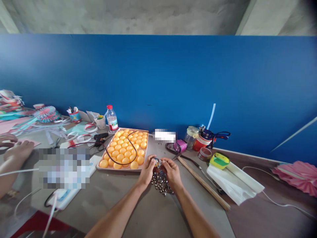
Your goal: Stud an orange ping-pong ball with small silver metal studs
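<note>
Seen from the wearer's head, 2 bare hands meet above a grey counter, in front of a blue partition. The left hand is closed, thumb and fingers pinching a round shiny piece; the right hand is closed too, its fingertips gripping the upper end of a cluster of shiny silver beads. The cluster hangs between the 2 hands, its lower part at or just above the counter; which, I cannot tell. Holding it high and close together probably leaves the fingertips free for fine work and the loose strands out of the way. Just beyond the left hand is a shallow tray of round orange pieces, its raised rim likely there to stop them rolling; a dark cord loops over them. A tool with a wooden handle lies slantwise near the right hand, apparently within easy reach. Behind it, a red and white cup keeps smaller tools upright. A yellow-green object rests on white sheeting, perhaps weighing it down. At far left is another person's hand.
</note>
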`<action>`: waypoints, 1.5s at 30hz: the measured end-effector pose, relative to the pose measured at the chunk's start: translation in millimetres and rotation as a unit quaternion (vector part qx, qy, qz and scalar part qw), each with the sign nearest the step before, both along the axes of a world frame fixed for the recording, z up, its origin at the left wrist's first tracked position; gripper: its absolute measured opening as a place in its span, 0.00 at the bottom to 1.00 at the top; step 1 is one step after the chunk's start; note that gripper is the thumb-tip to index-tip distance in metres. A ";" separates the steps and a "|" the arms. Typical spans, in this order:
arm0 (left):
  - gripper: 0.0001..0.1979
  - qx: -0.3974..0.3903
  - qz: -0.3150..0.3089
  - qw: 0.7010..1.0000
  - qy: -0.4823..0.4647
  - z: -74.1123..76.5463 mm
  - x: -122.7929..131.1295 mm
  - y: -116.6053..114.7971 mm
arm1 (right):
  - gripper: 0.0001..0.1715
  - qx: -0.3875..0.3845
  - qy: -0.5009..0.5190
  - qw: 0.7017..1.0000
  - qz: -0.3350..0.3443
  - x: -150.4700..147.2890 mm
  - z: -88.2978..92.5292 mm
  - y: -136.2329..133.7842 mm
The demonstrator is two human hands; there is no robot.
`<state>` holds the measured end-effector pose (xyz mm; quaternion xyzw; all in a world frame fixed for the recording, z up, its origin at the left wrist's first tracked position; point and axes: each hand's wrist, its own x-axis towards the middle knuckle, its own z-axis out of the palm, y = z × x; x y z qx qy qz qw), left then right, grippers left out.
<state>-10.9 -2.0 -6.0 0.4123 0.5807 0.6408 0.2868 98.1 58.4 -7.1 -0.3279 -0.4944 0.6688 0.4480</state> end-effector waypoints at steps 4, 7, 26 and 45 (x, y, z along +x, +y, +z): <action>0.18 -0.009 -0.004 1.000 0.008 2.7 0.2 -0.7 | 0.17 -0.009 0.015 1.000 0.010 -2.0 2.7 -3.7; 0.17 -0.012 -0.002 1.000 0.002 5.2 0.8 -1.0 | 0.14 -0.017 0.027 0.999 0.014 -3.4 6.2 -5.5; 0.19 -0.022 0.000 1.000 -0.007 3.9 0.7 -1.4 | 0.16 -0.056 0.070 0.996 -0.027 -0.8 5.2 0.0; 0.16 -0.010 0.003 1.000 0.006 5.4 1.4 -1.1 | 0.12 -0.088 0.110 0.985 0.100 -2.3 7.6 -7.2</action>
